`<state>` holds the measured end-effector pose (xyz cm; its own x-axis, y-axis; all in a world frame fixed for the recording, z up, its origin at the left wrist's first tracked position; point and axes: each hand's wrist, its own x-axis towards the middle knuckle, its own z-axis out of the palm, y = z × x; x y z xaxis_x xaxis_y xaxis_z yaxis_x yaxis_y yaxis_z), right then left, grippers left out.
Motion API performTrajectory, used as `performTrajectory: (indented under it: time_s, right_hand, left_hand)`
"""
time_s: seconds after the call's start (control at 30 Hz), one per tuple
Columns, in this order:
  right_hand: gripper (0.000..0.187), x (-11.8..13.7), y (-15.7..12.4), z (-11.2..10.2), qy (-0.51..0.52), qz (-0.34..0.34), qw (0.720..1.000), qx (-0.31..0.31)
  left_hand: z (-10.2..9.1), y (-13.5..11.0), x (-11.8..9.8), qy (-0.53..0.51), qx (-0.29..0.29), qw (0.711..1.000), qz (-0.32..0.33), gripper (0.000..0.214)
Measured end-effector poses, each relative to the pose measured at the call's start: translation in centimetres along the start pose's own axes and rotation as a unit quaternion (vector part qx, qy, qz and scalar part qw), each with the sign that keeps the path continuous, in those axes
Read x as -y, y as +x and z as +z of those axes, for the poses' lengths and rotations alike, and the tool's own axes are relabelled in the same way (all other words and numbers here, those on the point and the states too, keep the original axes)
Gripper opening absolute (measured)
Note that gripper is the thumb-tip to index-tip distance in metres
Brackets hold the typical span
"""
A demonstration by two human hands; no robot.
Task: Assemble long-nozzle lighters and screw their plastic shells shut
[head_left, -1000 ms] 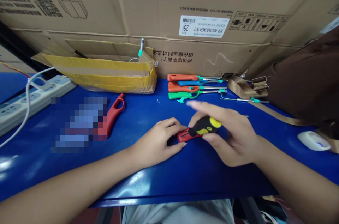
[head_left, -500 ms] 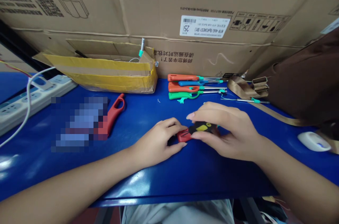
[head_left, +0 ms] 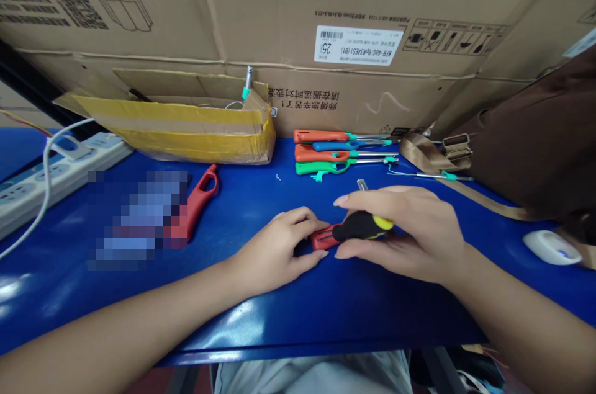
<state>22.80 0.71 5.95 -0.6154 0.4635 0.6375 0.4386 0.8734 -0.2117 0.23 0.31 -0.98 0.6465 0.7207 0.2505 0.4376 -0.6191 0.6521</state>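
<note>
My right hand (head_left: 410, 232) is closed around a black screwdriver with a yellow cap (head_left: 363, 228), its tip pointing left into a small red plastic piece (head_left: 322, 239) that lies on the blue table (head_left: 261, 195). My left hand (head_left: 277, 251) curls its fingers over the left end of that red piece and pins it to the table. A thin metal rod (head_left: 362, 184) shows just behind my right fingers.
Several long lighters with red, blue and green handles (head_left: 335, 152) lie behind my hands. A red handle shell (head_left: 198, 201) rests at the left beside a blurred patch. A taped open carton (head_left: 186, 127), a power strip (head_left: 51, 170), a brown strap (head_left: 433, 155) and a white mouse (head_left: 549, 247) surround the work spot.
My right fingers have rolled on the screwdriver handle, so its yellow cap first dipped out of sight and now shows again. My left hand has stayed put on the red piece.
</note>
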Motion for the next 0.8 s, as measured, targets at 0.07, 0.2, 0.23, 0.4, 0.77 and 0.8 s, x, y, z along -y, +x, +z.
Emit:
performTrajectory:
  time_s: [0.07,0.2,0.23,0.4,0.77,0.8]
  right_hand:
    - [0.045,-0.1,-0.1,0.1,0.008,0.005,1.0,0.014]
    - [0.052,-0.3,-0.4,0.5,0.069,0.018,0.997,0.031]
    - [0.047,-0.3,-0.4,0.7,0.057,0.021,0.998,0.014]
    - [0.033,-0.3,-0.2,1.0,-0.016,0.036,0.996,-0.077]
    - [0.039,0.6,0.0,1.0,0.174,0.052,0.983,-0.019]
    - [0.036,0.9,0.1,1.1,0.172,0.045,0.984,-0.03]
  left_hand:
    - [0.0,0.0,0.0,0.0,-0.001,1.0,0.0,0.017]
    - [-0.1,0.0,-0.1,0.001,0.004,1.0,-0.007,0.016]
    - [-0.1,0.0,-0.1,0.0,0.005,1.0,-0.008,0.016]
    - [-0.1,0.0,-0.1,-0.006,0.009,1.0,-0.008,0.015]
    - [0.2,-0.2,0.2,0.01,0.002,1.0,-0.003,0.018]
    - [0.2,-0.2,0.2,0.008,0.002,1.0,0.001,0.018]
